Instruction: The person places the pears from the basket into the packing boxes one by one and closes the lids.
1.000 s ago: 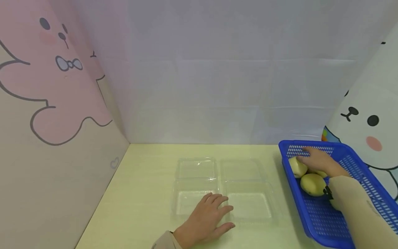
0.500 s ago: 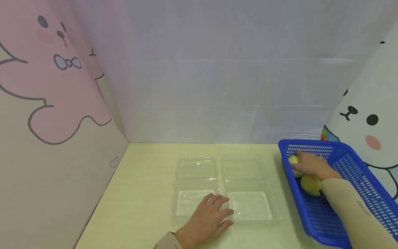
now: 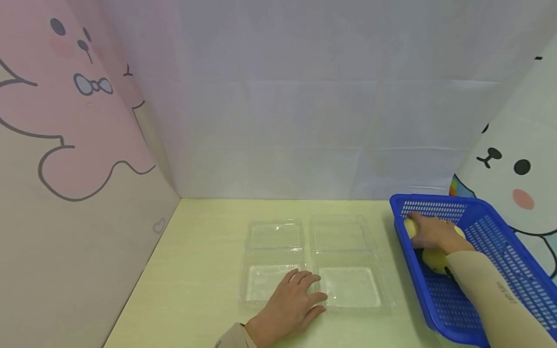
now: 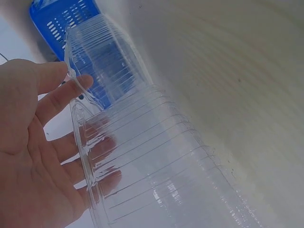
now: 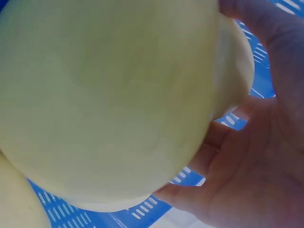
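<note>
My right hand [image 3: 435, 235] is down in the blue basket, its fingers and thumb curled round a pale yellow fruit [image 3: 410, 227] at the far left corner. In the right wrist view another smooth fruit [image 5: 104, 99] fills the foreground, and the fruit [image 5: 235, 71] between thumb and fingers is partly hidden behind it. My left hand [image 3: 289, 305] lies with relaxed, spread fingers at two clear plastic clamshell boxes. Seen from the left wrist, its fingertips [image 4: 105, 147] touch the rim of the nearer box [image 4: 147, 156], showing through the plastic. Both boxes stand with their lids folded back.
The blue perforated basket [image 3: 415, 285] stands at the table's right side. A greenish-yellow fruit [image 3: 434, 262] lies under my right wrist, with another fruit [image 3: 459, 232] beside the hand. The left box [image 3: 275, 237] and right box [image 3: 351, 285] stand side by side mid-table. Printed cloth walls surround the table.
My right hand has shifted left and slightly down in the basket, from above the fruit to round the one at the corner. The left hand has stayed nearly still; the right box moved slightly.
</note>
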`<state>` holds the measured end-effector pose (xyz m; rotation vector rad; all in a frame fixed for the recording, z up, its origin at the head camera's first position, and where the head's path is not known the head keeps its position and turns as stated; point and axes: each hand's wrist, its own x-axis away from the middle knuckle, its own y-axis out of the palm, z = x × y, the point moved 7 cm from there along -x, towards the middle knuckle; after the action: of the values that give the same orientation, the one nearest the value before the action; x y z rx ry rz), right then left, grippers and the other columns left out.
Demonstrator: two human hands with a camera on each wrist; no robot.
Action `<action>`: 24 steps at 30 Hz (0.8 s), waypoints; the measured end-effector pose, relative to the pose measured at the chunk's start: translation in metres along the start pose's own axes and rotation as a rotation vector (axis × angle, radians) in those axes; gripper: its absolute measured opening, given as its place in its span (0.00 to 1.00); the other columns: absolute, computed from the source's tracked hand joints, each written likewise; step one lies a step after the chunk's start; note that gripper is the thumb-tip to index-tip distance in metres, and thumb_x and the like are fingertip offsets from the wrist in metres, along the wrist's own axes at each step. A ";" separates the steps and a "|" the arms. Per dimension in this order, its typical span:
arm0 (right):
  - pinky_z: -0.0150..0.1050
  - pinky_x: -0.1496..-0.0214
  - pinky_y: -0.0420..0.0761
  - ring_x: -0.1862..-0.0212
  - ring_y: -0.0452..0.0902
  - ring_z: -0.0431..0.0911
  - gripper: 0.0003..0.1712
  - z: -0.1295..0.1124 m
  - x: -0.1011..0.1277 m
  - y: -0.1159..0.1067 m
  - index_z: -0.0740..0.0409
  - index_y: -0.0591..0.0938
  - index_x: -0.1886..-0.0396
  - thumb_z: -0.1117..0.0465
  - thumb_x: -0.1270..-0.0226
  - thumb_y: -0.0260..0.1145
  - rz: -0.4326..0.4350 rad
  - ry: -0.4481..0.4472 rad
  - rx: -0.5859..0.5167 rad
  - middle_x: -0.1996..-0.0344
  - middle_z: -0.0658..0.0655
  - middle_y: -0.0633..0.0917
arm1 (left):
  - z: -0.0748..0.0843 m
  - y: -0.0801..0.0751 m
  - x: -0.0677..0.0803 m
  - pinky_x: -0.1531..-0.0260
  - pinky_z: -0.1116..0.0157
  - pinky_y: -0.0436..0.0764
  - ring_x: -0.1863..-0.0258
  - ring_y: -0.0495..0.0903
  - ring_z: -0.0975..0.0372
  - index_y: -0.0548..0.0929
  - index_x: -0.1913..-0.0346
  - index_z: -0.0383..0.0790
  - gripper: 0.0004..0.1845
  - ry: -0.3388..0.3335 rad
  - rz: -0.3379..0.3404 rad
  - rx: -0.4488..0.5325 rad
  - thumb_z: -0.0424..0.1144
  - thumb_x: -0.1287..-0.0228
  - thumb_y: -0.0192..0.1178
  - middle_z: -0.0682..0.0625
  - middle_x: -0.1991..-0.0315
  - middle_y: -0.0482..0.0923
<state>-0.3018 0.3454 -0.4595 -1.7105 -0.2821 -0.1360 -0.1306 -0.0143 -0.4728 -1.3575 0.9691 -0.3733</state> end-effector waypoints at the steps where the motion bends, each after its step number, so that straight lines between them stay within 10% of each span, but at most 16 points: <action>1: 0.88 0.36 0.59 0.35 0.71 0.83 0.54 0.000 0.000 0.000 0.74 0.65 0.26 0.47 0.43 0.75 -0.001 0.000 0.000 0.36 0.84 0.76 | 0.000 0.000 0.000 0.35 0.55 0.82 0.40 0.82 0.60 0.91 0.51 0.64 0.09 0.000 -0.001 -0.003 0.56 0.24 0.63 0.55 0.41 0.86; 12: 0.73 0.54 0.79 0.55 0.80 0.67 0.59 0.012 0.000 -0.007 0.73 0.64 0.25 0.42 0.45 0.78 0.000 -0.017 -0.050 0.49 0.78 0.82 | 0.000 0.000 -0.001 0.37 0.55 0.83 0.40 0.83 0.60 0.92 0.51 0.63 0.10 0.006 0.002 -0.005 0.56 0.25 0.65 0.54 0.42 0.86; 24: 0.78 0.55 0.75 0.52 0.78 0.78 0.62 0.009 0.024 -0.057 0.72 0.58 0.23 0.37 0.40 0.75 0.110 0.078 -0.062 0.48 0.82 0.81 | 0.002 0.002 -0.003 0.36 0.55 0.82 0.40 0.82 0.60 0.92 0.50 0.62 0.10 -0.001 -0.013 0.004 0.56 0.25 0.65 0.54 0.41 0.86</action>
<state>-0.2948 0.3650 -0.4007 -1.7736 -0.1273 -0.1310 -0.1312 -0.0100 -0.4738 -1.3612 0.9583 -0.3842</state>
